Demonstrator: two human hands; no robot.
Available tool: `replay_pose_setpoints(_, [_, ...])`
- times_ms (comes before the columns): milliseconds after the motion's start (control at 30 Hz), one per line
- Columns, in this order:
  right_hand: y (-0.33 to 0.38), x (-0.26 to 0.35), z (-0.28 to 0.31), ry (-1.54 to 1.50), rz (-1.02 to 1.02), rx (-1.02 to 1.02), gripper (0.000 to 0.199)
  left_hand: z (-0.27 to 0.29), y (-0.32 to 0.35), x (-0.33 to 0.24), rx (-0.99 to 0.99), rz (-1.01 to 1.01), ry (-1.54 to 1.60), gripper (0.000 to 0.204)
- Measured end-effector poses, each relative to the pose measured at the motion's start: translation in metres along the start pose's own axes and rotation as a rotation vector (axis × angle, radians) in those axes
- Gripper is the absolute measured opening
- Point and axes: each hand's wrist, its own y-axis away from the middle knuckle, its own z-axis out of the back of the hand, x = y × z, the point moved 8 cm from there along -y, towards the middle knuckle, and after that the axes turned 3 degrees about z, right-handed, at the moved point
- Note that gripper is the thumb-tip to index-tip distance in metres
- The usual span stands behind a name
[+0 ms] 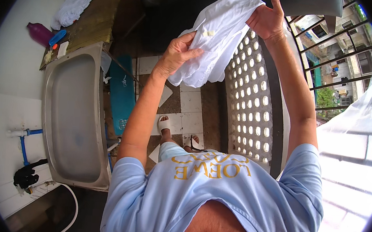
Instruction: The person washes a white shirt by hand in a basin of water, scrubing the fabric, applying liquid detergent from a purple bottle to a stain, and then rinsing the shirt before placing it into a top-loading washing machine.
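Note:
A white garment [222, 35], damp-looking and creased, is stretched up between my hands, its lower folds hanging loose. A faint yellowish mark shows on it near my left hand. My left hand [179, 55] pinches its left side between thumb and fingers. At the garment's upper right end is my right hand [268, 20], with the fingers partly hidden by the fabric and the thumb raised away from it. The cloth's end rests on those fingers.
A steel sink [77, 115] stands at my left. Beyond it, a wooden counter [98, 20] carries a bunched white cloth [74, 7], a purple bottle [39, 33] and a blue brush-like item [57, 38]. A perforated block wall [251, 99] and a barred window [333, 53] are on my right.

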Motion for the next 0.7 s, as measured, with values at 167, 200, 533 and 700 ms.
replay_pose_setpoints(167, [-0.003,-0.006,0.019,0.035,0.018,-0.033,0.091,0.005,-0.007,-0.016,0.104,0.06,-0.081,0.056])
replay_pose_setpoints(200, [-0.003,-0.006,0.024,0.025,0.002,-0.008,0.091,0.004,-0.008,-0.02,0.112,0.063,-0.081,0.057])
replay_pose_setpoints(533, [-0.009,-0.028,0.025,0.044,-0.067,-0.08,0.089,0.01,-0.027,-0.047,0.153,-0.026,0.057,0.05])
replay_pose_setpoints(700, [-0.012,-0.035,0.05,0.245,-0.162,-0.083,0.094,-0.011,-0.044,-0.087,0.134,-0.107,0.161,0.043])
